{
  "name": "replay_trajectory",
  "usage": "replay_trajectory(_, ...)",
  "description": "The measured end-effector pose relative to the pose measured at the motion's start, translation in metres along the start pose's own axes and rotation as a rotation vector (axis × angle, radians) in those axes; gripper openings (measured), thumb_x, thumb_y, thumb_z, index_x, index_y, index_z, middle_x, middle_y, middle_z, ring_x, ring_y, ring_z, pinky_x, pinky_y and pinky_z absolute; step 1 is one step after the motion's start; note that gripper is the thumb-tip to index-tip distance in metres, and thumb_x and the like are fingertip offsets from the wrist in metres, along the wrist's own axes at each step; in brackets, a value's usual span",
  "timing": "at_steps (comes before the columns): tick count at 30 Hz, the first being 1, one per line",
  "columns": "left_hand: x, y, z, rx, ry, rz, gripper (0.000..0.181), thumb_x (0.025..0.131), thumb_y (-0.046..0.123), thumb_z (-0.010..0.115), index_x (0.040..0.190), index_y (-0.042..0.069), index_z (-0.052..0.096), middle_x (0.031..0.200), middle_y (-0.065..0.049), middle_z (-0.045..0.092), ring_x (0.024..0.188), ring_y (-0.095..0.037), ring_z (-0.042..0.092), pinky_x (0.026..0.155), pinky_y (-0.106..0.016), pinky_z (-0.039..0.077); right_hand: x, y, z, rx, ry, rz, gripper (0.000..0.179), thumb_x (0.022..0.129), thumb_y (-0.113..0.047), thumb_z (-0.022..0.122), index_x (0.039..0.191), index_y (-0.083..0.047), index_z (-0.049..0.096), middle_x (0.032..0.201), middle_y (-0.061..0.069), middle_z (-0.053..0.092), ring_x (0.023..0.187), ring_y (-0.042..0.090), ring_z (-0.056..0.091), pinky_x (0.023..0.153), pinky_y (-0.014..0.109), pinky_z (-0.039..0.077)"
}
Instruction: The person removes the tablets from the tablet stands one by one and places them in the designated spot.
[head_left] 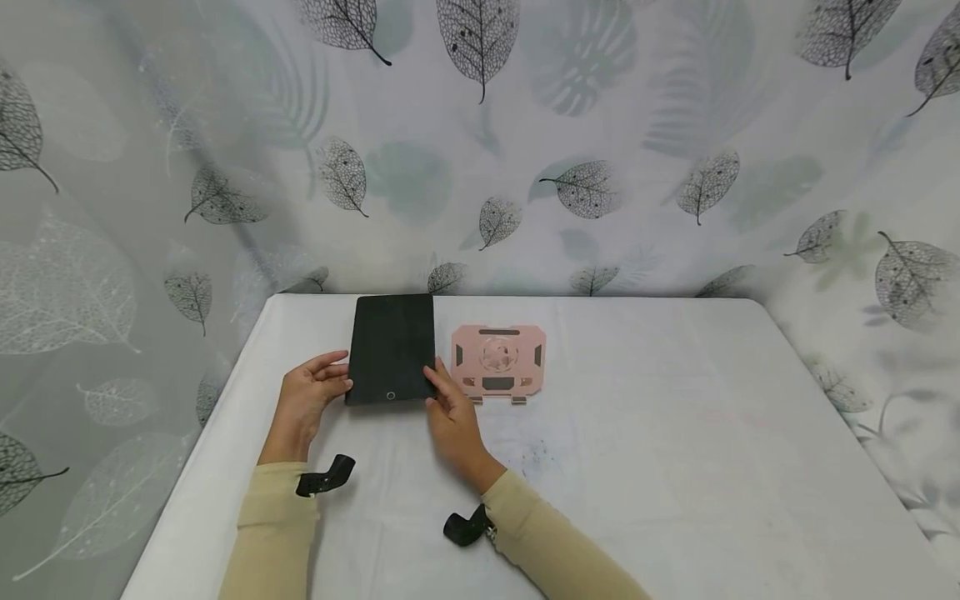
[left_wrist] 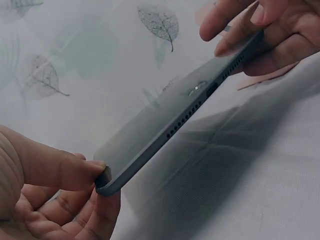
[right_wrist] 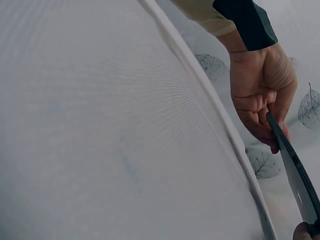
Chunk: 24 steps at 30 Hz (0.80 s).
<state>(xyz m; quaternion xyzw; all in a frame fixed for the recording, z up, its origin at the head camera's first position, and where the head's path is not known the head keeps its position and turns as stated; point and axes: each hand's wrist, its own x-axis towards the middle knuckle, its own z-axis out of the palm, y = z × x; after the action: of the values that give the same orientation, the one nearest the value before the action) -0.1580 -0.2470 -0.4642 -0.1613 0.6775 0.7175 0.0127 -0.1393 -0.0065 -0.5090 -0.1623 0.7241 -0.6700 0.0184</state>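
Both hands hold a dark tablet [head_left: 392, 350] with a round home button, one at each side. Its lower edge with speaker holes faces the left wrist view, where the tablet [left_wrist: 165, 130] is tilted above its shadow on the cloth. My left hand [head_left: 307, 404] pinches the lower left corner, thumb on the screen side and a finger beneath. My right hand [head_left: 455, 425] grips the lower right side, fingers at the edge. Just right of the tablet, a pink stand [head_left: 465, 358] with a round cut-out pattern and dark pads lies on the table.
A white cloth covers the table [head_left: 660, 433]. Leaf-printed curtains [head_left: 420, 125] hang behind it and along both sides. Black wrist mounts [head_left: 326, 477] stick out from both sleeves. Faint bluish stains mark the cloth below the stand.
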Motion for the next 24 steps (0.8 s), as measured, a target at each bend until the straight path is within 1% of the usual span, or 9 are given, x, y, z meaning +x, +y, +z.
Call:
replay_trajectory(3, 0.005, -0.006, -0.001, 0.010, 0.008, -0.018, 0.064, 0.085, -0.017, 0.066, 0.146, -0.005, 0.050, 0.086, 0.013, 0.071, 0.082, -0.002, 0.067, 0.072, -0.016, 0.057, 0.000, 0.004, 0.000, 0.001, -0.028, 0.012, 0.051, 0.102, 0.001, 0.049, 0.153, -0.004, 0.045, 0.170, 0.013, 0.022, 0.158, 0.024, 0.021, 0.121, 0.043, 0.033)
replay_trajectory(8, 0.011, -0.014, -0.003, 0.060, 0.041, -0.038, 0.061, 0.084, -0.017, 0.066, 0.143, -0.008, 0.052, 0.080, 0.015, 0.071, 0.077, 0.000, 0.066, 0.069, -0.015, 0.055, 0.001, 0.007, 0.000, 0.060, -0.070, 0.055, 0.056, 0.100, 0.000, 0.054, 0.154, -0.001, 0.041, 0.169, 0.018, 0.021, 0.156, 0.029, 0.025, 0.120, 0.042, 0.034)
replay_trajectory(13, 0.013, -0.016, -0.005, 0.136, 0.059, -0.057, 0.061, 0.084, -0.015, 0.067, 0.142, -0.005, 0.055, 0.082, 0.015, 0.071, 0.079, 0.001, 0.065, 0.069, -0.014, 0.055, 0.003, 0.007, 0.000, 0.064, -0.064, 0.103, 0.058, 0.098, -0.001, 0.056, 0.154, -0.001, 0.041, 0.167, 0.019, 0.026, 0.153, 0.028, 0.032, 0.119, 0.038, 0.037)
replay_trajectory(16, 0.013, -0.015, -0.005, 0.179, 0.063, -0.055, 0.060, 0.085, -0.014, 0.067, 0.142, -0.003, 0.056, 0.084, 0.013, 0.072, 0.078, 0.001, 0.065, 0.069, -0.015, 0.055, 0.005, 0.006, 0.000, 0.070, -0.052, 0.126, 0.057, 0.097, 0.000, 0.057, 0.153, 0.000, 0.043, 0.165, 0.020, 0.031, 0.152, 0.030, 0.035, 0.118, 0.038, 0.038)
replay_trajectory(18, 0.012, -0.014, -0.004, 0.224, 0.070, -0.047, 0.058, 0.085, -0.014, 0.067, 0.141, -0.003, 0.057, 0.088, 0.009, 0.075, 0.076, 0.002, 0.065, 0.068, -0.015, 0.054, 0.005, 0.005, 0.000, 0.070, -0.053, 0.142, 0.057, 0.097, 0.000, 0.059, 0.152, 0.001, 0.045, 0.164, 0.020, 0.032, 0.151, 0.030, 0.036, 0.118, 0.038, 0.038)
replay_trajectory(19, 0.012, -0.014, -0.003, 0.254, 0.075, -0.040, 0.057, 0.085, -0.013, 0.067, 0.141, -0.003, 0.058, 0.091, 0.004, 0.077, 0.075, 0.002, 0.065, 0.067, -0.015, 0.054, 0.005, 0.004, 0.000, 0.066, -0.057, 0.152, 0.058, 0.096, 0.000, 0.061, 0.152, 0.000, 0.045, 0.165, 0.019, 0.033, 0.151, 0.030, 0.037, 0.118, 0.038, 0.038)
replay_trajectory(21, 0.010, -0.014, -0.002, 0.318, 0.084, -0.027, 0.054, 0.085, -0.012, 0.068, 0.138, -0.003, 0.061, 0.102, -0.008, 0.079, 0.078, 0.002, 0.065, 0.067, -0.014, 0.053, 0.005, 0.003, 0.000, 0.052, -0.066, 0.158, 0.059, 0.096, -0.001, 0.064, 0.152, 0.000, 0.045, 0.164, 0.019, 0.034, 0.149, 0.032, 0.041, 0.118, 0.041, 0.040)
replay_trajectory(23, 0.009, -0.014, -0.001, 0.384, 0.091, -0.011, 0.051, 0.085, -0.011, 0.069, 0.135, -0.003, 0.063, 0.114, -0.019, 0.076, 0.083, -0.001, 0.067, 0.067, -0.012, 0.052, 0.004, 0.003, 0.000, 0.025, -0.079, 0.161, 0.063, 0.095, -0.004, 0.066, 0.153, -0.002, 0.043, 0.164, 0.017, 0.035, 0.149, 0.032, 0.042, 0.118, 0.042, 0.040)
replay_trajectory(24, 0.008, -0.014, -0.001, 0.414, 0.096, -0.002, 0.050, 0.085, -0.011, 0.070, 0.134, -0.004, 0.064, 0.118, -0.022, 0.074, 0.087, -0.003, 0.069, 0.067, -0.011, 0.051, 0.004, 0.002, 0.000, 0.018, -0.085, 0.161, 0.065, 0.095, -0.004, 0.066, 0.154, -0.002, 0.041, 0.164, 0.017, 0.035, 0.148, 0.033, 0.043, 0.118, 0.043, 0.040)
